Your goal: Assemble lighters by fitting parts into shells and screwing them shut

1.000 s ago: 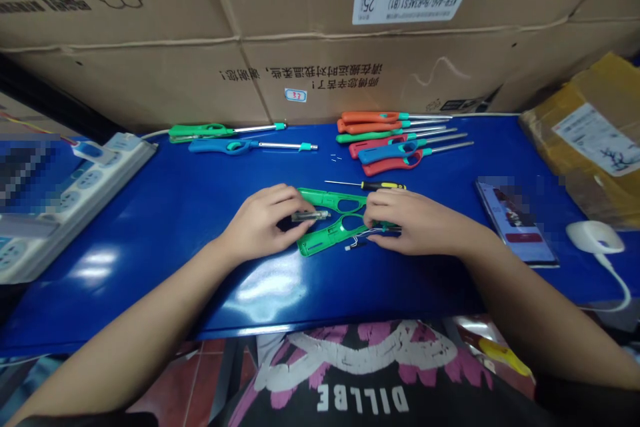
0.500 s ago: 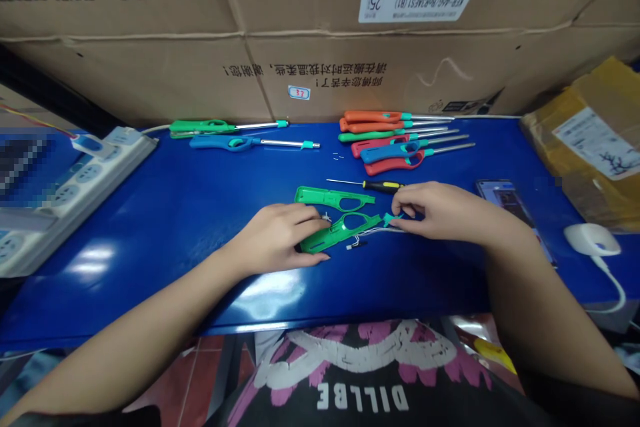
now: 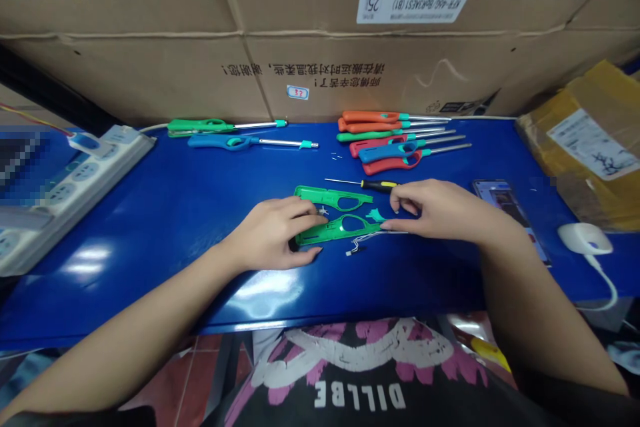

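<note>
Two green halves of a long-nosed lighter's handle lie on the blue table [image 3: 175,213]. My left hand [image 3: 273,233] is closed round the left end of the nearer green half [image 3: 340,228]. The farther half [image 3: 333,197] lies loose just behind it. My right hand [image 3: 437,208] pinches the metal tube at the nearer half's right end, beside a small teal piece [image 3: 375,215]. Thin white wires [image 3: 356,245] trail out below the shell. A yellow-and-black screwdriver [image 3: 373,183] lies just behind my right hand.
Several whole lighters [image 3: 395,140] in orange, red, green and blue lie at the back, two more [image 3: 235,133] to the left. A power strip [image 3: 70,180] sits at the left, a phone [image 3: 510,210] and a white puck with cable [image 3: 585,238] at the right. Cardboard boxes [image 3: 300,27] wall the back.
The two green halves have come apart; the nearer one now lies flatter in my left hand. My right hand moved right, drawing the tube end and teal piece out.
</note>
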`<state>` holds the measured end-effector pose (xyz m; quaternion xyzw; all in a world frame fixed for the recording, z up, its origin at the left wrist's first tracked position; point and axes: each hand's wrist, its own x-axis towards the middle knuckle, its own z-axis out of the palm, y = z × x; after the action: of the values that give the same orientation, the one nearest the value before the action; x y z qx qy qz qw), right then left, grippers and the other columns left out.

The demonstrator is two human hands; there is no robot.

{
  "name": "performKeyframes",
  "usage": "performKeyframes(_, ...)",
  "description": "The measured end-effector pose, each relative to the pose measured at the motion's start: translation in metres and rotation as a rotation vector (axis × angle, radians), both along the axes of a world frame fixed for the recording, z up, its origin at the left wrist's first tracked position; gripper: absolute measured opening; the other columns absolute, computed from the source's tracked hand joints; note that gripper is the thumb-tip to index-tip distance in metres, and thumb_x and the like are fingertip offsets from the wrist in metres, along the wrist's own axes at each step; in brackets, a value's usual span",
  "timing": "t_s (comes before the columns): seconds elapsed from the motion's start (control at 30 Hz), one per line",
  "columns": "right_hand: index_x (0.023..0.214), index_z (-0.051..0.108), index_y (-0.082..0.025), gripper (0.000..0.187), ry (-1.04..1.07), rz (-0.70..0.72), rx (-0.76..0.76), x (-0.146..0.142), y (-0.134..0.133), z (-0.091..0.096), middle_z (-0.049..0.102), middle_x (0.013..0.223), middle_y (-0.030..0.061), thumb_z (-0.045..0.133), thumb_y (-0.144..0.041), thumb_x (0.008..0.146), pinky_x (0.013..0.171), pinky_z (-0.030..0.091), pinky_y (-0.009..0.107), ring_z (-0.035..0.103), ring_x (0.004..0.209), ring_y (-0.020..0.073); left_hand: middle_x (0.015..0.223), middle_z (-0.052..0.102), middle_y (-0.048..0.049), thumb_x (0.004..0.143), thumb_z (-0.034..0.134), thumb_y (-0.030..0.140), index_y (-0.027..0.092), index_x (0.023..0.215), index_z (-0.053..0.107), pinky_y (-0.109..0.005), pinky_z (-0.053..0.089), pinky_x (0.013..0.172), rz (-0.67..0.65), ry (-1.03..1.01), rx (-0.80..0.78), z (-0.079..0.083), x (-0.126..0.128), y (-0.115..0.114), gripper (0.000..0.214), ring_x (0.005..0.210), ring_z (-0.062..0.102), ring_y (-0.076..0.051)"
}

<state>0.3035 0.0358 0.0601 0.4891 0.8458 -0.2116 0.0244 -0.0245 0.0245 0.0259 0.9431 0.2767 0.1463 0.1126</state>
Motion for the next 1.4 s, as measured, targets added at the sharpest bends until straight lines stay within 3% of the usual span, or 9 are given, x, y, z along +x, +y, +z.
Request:
performKeyframes(0.1,0.082,0.061,-0.025,0.042,-0.024,0.021,-0.086,0.007,0.0,0.004,0.056,0.067,-0.0052,0.07,-0.066,0.08,0.054,0.031,0.028,0.051,0.059,0.0128,0.115,0.069,-0.0092,0.089,0.064,0.045,0.018,0.124,0.068,-0.04,0.054,0.084,0.035,-0.083,-0.006,0.004,-0.003,0.006,0.044,0.097,0.063,-0.025)
performKeyframes(0.27,0.082,0.065,-0.025,0.019,-0.013,0.083,-0.271,0.011,-0.002,0.003,0.058,0.069,-0.0046,0.063,-0.043,0.089,0.054,0.033,0.027,0.05,0.058,0.0114,0.143,0.059,-0.0122,0.093,0.06,0.049,0.021,0.139,0.06,-0.052,0.044,0.106,0.122,-0.006,-0.013,0.004,-0.008,0.016,0.054,0.126,0.056,-0.033)
performKeyframes(0.43,0.081,0.062,-0.023,0.005,0.141,0.15,-0.253,0.014,-0.004,0.005,0.063,0.082,-0.0019,0.062,-0.026,0.085,0.064,0.04,0.027,0.054,0.07,0.0127,0.155,0.049,-0.0138,0.086,0.064,0.068,0.024,0.154,0.044,-0.056,0.04,0.112,0.131,0.097,-0.071,0.0,-0.005,0.016,0.083,0.137,0.048,-0.037)
performKeyframes(0.57,0.086,0.061,-0.023,0.004,0.22,0.164,-0.197,0.016,-0.002,0.006,0.063,0.088,-0.0004,0.062,-0.027,0.086,0.064,0.039,0.028,0.051,0.069,0.0125,0.148,0.054,-0.0143,0.088,0.063,0.064,0.025,0.149,0.05,-0.055,0.042,0.109,0.127,0.093,-0.065,-0.001,-0.003,0.015,0.074,0.133,0.05,-0.036)
performKeyframes(0.83,0.087,0.061,-0.022,0.017,0.212,0.124,-0.143,0.009,-0.001,0.001,0.047,0.065,-0.0062,0.063,-0.038,0.091,0.055,0.033,0.026,0.04,0.055,0.0097,0.144,0.056,-0.0144,0.087,0.066,0.061,0.022,0.14,0.057,-0.055,0.042,0.106,0.121,0.041,-0.03,0.0,0.0,0.011,0.067,0.128,0.052,-0.036)
performKeyframes(0.93,0.088,0.062,-0.022,0.016,0.264,0.123,-0.103,0.006,-0.001,0.0,0.044,0.063,-0.0071,0.064,-0.038,0.092,0.054,0.032,0.025,0.039,0.053,0.0091,0.138,0.06,-0.0125,0.088,0.067,0.056,0.023,0.131,0.062,-0.051,0.04,0.107,0.075,-0.019,0.004,-0.001,0.002,0.007,0.054,0.126,0.054,-0.032)
performKeyframes(1.2,0.089,0.059,-0.023,0.018,0.354,0.116,-0.07,0.002,-0.003,0.001,0.044,0.065,-0.007,0.065,-0.039,0.093,0.055,0.032,0.024,0.038,0.055,0.009,0.121,0.069,-0.008,0.095,0.066,0.048,0.024,0.121,0.067,-0.041,0.041,0.095,-0.021,-0.074,0.012,-0.003,0.007,0.0,0.035,0.113,0.06,-0.025)
performKeyframes(1.4,0.09,0.059,-0.023,0.016,0.243,0.118,-0.065,0.0,-0.001,-0.003,0.054,0.072,-0.0041,0.065,-0.038,0.092,0.057,0.03,0.026,0.041,0.058,0.0107,0.114,0.073,-0.0066,0.099,0.061,0.037,0.023,0.118,0.069,-0.037,0.041,0.085,-0.015,-0.069,0.034,-0.005,0.007,0.0,0.025,0.104,0.062,-0.022)
